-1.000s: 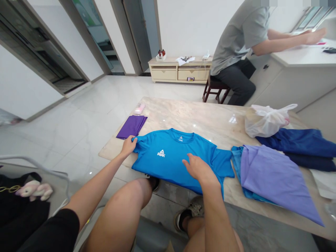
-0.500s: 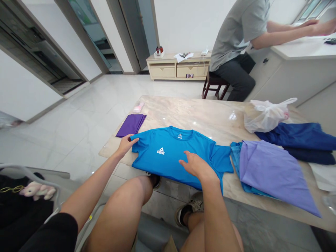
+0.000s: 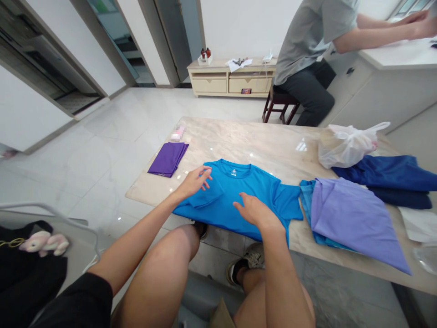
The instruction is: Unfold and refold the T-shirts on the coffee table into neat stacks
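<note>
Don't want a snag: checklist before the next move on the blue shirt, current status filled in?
1. Left-side sleeve folded inward over the blue shirt: ok.
2. Right-side sleeve folded inward: not ok, spread outward.
3. Left hand open: ok, fingers apart.
4. Right hand pressing the shirt: cannot tell; open over it.
5. Purple cloth apart from the shirt: ok.
6. Hem fully on the table: cannot tell at its near edge.
</note>
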Demonstrator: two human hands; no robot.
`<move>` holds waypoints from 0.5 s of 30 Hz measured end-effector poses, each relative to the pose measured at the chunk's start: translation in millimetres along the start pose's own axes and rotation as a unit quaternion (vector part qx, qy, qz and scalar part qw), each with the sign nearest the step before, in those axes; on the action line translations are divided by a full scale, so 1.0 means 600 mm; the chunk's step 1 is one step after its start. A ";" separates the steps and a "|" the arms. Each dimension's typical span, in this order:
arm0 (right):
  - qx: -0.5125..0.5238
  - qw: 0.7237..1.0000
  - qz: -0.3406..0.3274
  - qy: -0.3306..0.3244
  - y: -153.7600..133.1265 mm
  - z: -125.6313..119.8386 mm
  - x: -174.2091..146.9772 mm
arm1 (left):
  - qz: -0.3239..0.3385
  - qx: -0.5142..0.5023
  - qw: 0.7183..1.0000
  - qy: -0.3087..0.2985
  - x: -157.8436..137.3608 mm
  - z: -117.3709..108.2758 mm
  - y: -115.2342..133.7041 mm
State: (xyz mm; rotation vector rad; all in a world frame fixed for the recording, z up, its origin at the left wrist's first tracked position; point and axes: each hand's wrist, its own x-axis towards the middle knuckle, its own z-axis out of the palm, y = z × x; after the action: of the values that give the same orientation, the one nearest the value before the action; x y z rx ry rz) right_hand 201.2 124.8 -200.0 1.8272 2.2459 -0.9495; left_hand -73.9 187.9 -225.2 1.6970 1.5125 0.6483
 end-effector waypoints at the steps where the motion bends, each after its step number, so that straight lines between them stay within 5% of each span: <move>1: 0.003 1.000 -0.002 0.004 0.000 0.001 0.001 | 0.019 0.010 1.000 -0.003 -0.002 0.014 -0.006; 7: 0.002 1.000 0.012 0.013 0.005 0.004 0.001 | 0.163 0.267 0.948 -0.057 -0.029 0.067 -0.093; 11: -0.009 1.000 0.017 0.002 0.016 0.009 0.001 | 0.154 0.347 0.925 -0.032 -0.026 0.070 -0.129; 15: 0.021 0.999 0.024 -0.016 0.046 0.004 0.010 | 0.132 0.356 0.925 -0.029 -0.009 0.059 -0.123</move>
State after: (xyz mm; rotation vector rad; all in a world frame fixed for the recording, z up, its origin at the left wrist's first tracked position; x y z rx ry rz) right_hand 223.8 131.1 -215.4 1.8595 2.1691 -1.0174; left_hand -90.6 176.1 -304.7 2.4712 1.5947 0.1626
